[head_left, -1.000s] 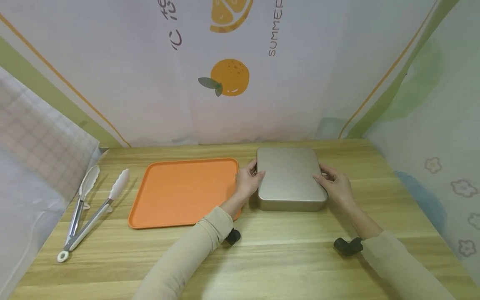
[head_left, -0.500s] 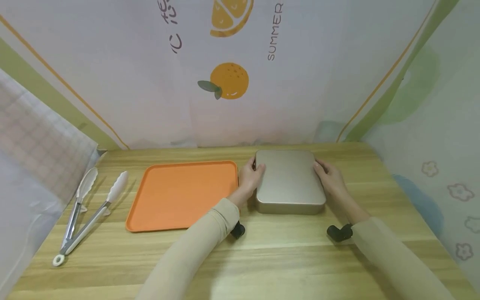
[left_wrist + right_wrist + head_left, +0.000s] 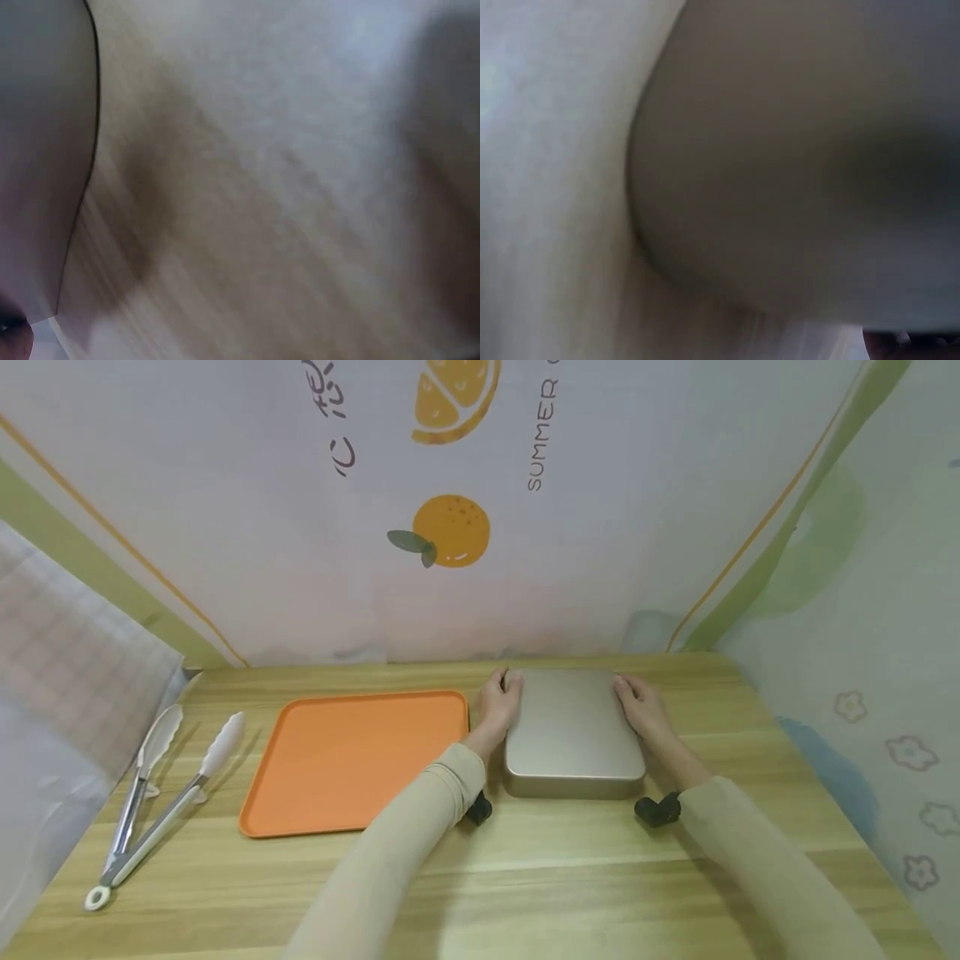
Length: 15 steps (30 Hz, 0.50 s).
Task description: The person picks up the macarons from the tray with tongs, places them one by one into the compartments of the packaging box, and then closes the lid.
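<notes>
A square metal tin (image 3: 573, 722) with rounded corners and a smooth top sits on the wooden table in the head view. My left hand (image 3: 498, 706) grips its far left corner, thumb against the upper edge and fingers mostly hidden down the side. At the far right corner my right hand (image 3: 643, 708) holds it the same way. Both wrist views are close and blurred. A greyish surface (image 3: 41, 142) fills the left of the left wrist view; a large grey-brown one (image 3: 765, 180) fills most of the right wrist view.
An orange tray (image 3: 352, 764) lies flat just left of the tin, partly behind the left forearm. Farther left, spread tongs (image 3: 223, 747) with pale scalloped heads rest on the table. A printed cloth (image 3: 585, 552) hangs behind the table.
Both hands have slid along the tin's sides to its far corners. The tin keeps its place beside the tray, while the whole head view has shifted slightly.
</notes>
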Available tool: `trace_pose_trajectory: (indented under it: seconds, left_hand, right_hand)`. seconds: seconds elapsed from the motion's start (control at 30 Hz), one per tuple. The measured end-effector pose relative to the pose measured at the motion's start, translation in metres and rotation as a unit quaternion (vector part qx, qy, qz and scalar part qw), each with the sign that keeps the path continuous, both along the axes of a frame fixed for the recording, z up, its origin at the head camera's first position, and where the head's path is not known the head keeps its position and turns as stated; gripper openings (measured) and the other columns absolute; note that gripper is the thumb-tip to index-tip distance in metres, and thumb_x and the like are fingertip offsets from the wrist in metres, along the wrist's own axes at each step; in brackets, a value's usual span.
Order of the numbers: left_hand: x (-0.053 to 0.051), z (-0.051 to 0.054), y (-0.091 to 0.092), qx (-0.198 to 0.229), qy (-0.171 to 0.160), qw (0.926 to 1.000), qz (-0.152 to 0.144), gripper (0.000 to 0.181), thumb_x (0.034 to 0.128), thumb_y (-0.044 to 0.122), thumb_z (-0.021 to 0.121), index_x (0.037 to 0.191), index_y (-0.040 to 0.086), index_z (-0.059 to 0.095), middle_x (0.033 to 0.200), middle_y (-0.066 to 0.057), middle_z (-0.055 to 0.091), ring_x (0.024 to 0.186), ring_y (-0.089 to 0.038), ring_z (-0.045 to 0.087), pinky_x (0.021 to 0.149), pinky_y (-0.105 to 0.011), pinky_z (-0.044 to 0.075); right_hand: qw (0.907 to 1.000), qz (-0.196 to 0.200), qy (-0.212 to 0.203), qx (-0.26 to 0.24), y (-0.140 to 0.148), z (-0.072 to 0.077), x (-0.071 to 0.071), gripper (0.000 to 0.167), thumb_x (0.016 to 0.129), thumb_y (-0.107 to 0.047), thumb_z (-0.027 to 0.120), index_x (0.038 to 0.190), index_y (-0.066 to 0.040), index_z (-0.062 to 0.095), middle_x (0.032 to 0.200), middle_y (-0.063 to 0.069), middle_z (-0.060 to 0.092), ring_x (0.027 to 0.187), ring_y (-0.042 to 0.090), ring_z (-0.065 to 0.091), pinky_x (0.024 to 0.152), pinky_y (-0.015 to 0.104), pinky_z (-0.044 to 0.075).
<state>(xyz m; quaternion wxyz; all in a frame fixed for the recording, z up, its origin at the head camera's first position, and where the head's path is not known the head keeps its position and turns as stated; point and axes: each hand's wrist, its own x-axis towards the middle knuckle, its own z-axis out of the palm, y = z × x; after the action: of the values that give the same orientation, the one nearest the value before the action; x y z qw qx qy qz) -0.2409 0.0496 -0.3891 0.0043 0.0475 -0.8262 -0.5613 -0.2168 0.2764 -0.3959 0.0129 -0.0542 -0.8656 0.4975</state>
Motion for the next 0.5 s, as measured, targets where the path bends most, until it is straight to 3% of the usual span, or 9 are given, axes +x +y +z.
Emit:
trace_pose_trajectory:
  seconds: [0.5]
  left_hand:
    - [-0.008,-0.003,0.002,-0.002,-0.006,1.0000,0.006,0.040,0.0986,0.032,0.046,0.131,0.008,0.054,0.131,-0.012,0.056,0.122,-0.028,0.050,0.103,-0.038,0.037]
  right_hand:
    - [0.9993,-0.037,-0.010,0.003,-0.003,-0.002,-0.013,0.052,0.103,-0.031,0.031,0.136,0.009,0.041,0.141,0.028,0.038,0.131,0.041,0.036,0.108,0.049,0.029]
